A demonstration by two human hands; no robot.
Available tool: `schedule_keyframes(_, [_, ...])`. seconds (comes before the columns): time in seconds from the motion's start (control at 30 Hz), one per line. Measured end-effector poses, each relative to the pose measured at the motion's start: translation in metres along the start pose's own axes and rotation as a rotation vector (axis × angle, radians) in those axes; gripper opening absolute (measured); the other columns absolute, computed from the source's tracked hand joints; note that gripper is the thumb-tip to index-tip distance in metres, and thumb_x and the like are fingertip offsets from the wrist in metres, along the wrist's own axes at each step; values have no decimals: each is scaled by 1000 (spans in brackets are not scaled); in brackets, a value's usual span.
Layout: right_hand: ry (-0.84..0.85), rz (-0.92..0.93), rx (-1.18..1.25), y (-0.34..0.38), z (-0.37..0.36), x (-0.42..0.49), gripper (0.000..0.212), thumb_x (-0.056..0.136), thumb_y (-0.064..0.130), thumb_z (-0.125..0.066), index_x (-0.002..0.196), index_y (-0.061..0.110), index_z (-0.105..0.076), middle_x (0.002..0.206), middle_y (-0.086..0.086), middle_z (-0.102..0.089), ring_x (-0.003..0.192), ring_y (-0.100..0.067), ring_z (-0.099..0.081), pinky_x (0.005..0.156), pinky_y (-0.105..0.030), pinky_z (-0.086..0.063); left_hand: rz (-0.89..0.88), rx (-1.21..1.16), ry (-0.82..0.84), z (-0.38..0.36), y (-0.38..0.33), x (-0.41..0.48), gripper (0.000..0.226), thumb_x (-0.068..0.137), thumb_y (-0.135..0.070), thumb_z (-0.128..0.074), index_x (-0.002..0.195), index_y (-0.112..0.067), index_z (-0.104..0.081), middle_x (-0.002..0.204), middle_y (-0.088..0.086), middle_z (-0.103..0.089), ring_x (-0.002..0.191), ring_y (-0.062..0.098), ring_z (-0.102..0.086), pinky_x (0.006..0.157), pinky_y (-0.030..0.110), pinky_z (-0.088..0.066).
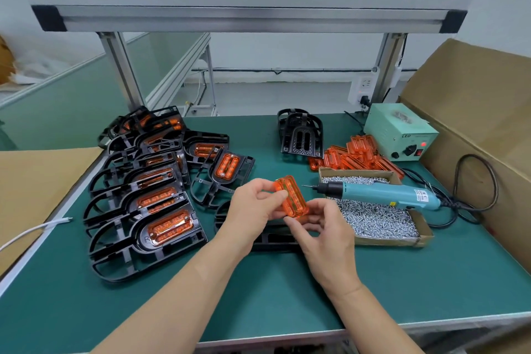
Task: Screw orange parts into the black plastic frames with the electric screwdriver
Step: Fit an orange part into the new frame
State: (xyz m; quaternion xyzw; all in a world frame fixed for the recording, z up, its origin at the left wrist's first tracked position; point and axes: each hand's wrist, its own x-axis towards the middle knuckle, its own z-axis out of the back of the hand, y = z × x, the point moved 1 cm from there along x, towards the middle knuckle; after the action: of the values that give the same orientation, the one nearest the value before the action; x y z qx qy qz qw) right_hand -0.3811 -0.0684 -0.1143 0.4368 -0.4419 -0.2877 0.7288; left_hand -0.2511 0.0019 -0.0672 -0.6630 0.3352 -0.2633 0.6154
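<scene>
Between left hand (254, 204) and right hand (324, 227), pinched, sits an orange part (291, 197).

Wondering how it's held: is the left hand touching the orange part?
Touching. Head view shows the left hand pinching the orange part at its left edge.

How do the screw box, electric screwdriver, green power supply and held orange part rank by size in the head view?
1. screw box
2. electric screwdriver and green power supply: look alike; the supply sits farther away, so unranked
3. orange part, smallest
</scene>
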Motion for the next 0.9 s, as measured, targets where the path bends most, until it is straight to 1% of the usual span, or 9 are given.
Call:
schedule_keyframes(0.1, [14, 3, 14, 1, 0, -1, 43, 75, 21, -90, 97, 30, -54, 88, 4, -69, 77, -11, -70, 71, -23, -57, 24, 30, -16, 2, -4, 1, 1, 90, -6, -67, 91, -5, -68, 77, 12, -75, 68, 17, -72, 58, 22, -55])
schedule_keyframes(0.23, [6, 25, 21, 2, 0, -1, 41, 75, 22, -89, 95, 30, -55, 86, 7, -69, 77, -7, -69, 72, -18, -56, 61, 71, 23, 6, -12, 4, 9, 90, -11, -70, 91, -2, -69, 76, 9, -74, 66, 14, -70, 57, 21, -53])
schedule_keyframes(0.33, [16, 54, 0, 3, 1, -1, 35, 80, 25, -85, 96, 32, -55, 89, 9, -69, 79, -8, -69, 74, -23, -57, 57, 93, 71, 7, -14, 3, 10, 91, -15, -69, 93, -5, -70, 79, 7, -76, 70, 14, -71, 60, 21, -54])
schedule_keyframes(0.5, [29, 100, -45, 4, 1, -1, 29, 85, 26, -81, 95, 33, -55, 88, 10, -67, 77, -10, -69, 71, -32, -58, 52, 119, 74, 6, -17, 2, 11, 90, -18, -70, 91, -7, -71, 81, 8, -76, 71, 14, -71, 61, 21, -54])
schedule_keyframes(0.6, [35, 122, -73, 3, 0, -2, 26, 86, 28, -80, 95, 30, -56, 86, 10, -67, 75, -11, -68, 69, -31, -57, 65, 133, 69, 5, -18, 1, 10, 90, -16, -70, 89, -7, -70, 78, 6, -76, 67, 12, -70, 59, 20, -53])
schedule_keyframes(0.7, [40, 130, -89, 3, 0, -3, 25, 86, 26, -80, 94, 27, -57, 85, 10, -66, 74, -11, -67, 68, -30, -56, 72, 136, 73, 6, -19, 1, 9, 91, -15, -69, 87, -7, -69, 75, 5, -75, 64, 10, -70, 56, 18, -52])
schedule_keyframes(0.8, [43, 145, -92, 3, -1, -3, 24, 86, 26, -78, 91, 31, -56, 85, 13, -65, 75, -10, -66, 68, -28, -54, 67, 125, 85, 7, -19, 0, 9, 92, -14, -68, 86, -6, -69, 73, 4, -75, 64, 9, -70, 56, 18, -53])
schedule_keyframes(0.9, [47, 132, -92, 4, 0, -3, 22, 85, 33, -75, 91, 34, -54, 85, 14, -65, 75, -10, -66, 68, -28, -54, 63, 124, 91, 7, -19, 0, 8, 92, -13, -68, 87, -6, -69, 74, 4, -75, 65, 9, -70, 56, 18, -53])
